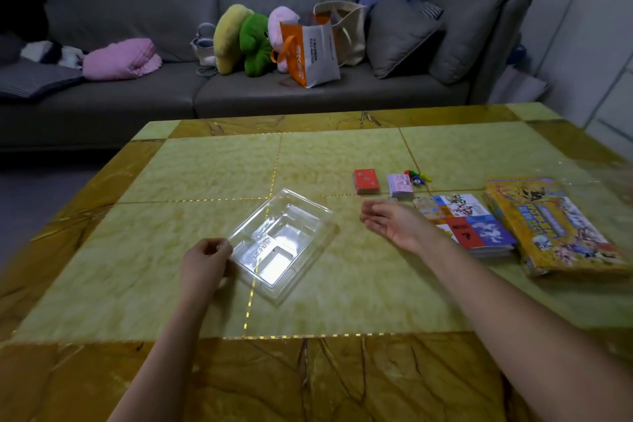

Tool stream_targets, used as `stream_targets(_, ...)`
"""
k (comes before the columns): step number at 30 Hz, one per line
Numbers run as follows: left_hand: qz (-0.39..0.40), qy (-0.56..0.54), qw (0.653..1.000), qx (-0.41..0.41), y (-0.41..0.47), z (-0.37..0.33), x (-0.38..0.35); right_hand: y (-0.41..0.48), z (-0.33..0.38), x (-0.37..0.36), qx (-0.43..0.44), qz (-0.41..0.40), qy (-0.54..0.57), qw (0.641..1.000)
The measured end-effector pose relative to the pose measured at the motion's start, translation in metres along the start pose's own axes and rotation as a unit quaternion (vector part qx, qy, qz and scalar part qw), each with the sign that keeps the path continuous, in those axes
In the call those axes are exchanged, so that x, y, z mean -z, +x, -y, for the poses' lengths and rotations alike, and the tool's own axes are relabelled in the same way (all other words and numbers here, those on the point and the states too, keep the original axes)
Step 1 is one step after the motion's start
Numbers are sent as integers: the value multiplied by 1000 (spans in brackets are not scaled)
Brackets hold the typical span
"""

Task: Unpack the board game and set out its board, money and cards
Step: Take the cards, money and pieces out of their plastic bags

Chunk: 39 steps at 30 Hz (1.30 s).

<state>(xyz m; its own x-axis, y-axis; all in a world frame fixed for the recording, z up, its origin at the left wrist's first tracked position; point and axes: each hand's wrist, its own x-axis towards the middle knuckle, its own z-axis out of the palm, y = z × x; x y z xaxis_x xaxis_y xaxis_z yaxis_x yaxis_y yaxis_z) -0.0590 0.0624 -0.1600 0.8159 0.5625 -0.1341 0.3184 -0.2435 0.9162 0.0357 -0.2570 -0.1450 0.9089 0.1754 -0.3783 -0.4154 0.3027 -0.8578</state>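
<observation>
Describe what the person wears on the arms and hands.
Nothing worn shows. The left hand and right hand carry no gloves, rings or watch in view; the left forearm and right forearm are bare, no sleeve in frame.

Game box (555, 226): its right corner runs off the side of the picture, and its pictures are too blurry to read.
Folded board (476, 228): the right hand (397, 226) covers its left edge.
Red cards (365, 181): the writing on top is too small to read.
Money stack (399, 186): the print is too small to tell.
Little game pieces (418, 177): tiny and bunched up, so they cannot be counted.
Clear tray (284, 243): the left hand (205, 260) pinches one corner and hides it.
Arms: both are cut off at the bottom.
</observation>
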Motion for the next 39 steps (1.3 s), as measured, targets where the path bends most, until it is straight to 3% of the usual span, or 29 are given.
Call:
stream_targets(5, 64, -90, 994, 22, -21, -17, -14, -60, 9, -10, -2, 72, -114, 991)
stream_targets(8, 97, -171, 981, 12, -53, -43, -49, -98, 12, -17, 14, 52, -200, 978)
stream_targets(13, 192, -251, 947, -47, -110, -94, -125, -128, 20, 0, 134, -87, -191, 968)
stream_targets(16, 264, -296, 917, -40, -143, -127, -168, -131, 47, 45, 227, -232, -234, 916)
stream_targets(19, 317, -200, 924, -79, -142, -138, -202, -120, 80, 99, 225, -304, -191, 906)
stream_targets(21, 325, -26, 928, -179, -127, -132, -223, -102, 101, 137, 181, -341, -160, 909)
stream_targets(23, 343, 130, 893, -260, -117, -124, -238, -84, 118, 168, 139, -367, -156, 906)
stream_targets(25, 348, 203, 854, -329, -109, -112, -249, -65, 133, 191, 117, -383, -190, 896)
stream_targets(28, 342, 198, 828, -398, -106, -93, -255, -33, 154, 207, 98, -397, -241, 880)
stream_targets(33, 322, 134, 862, -369, -98, -79, -258, 21, 173, 197, 66, -384, -372, 842)
stream_targets(39, 328, 145, 850, -385, -97, -79, -260, 48, 168, 185, 18, -363, -454, 814)
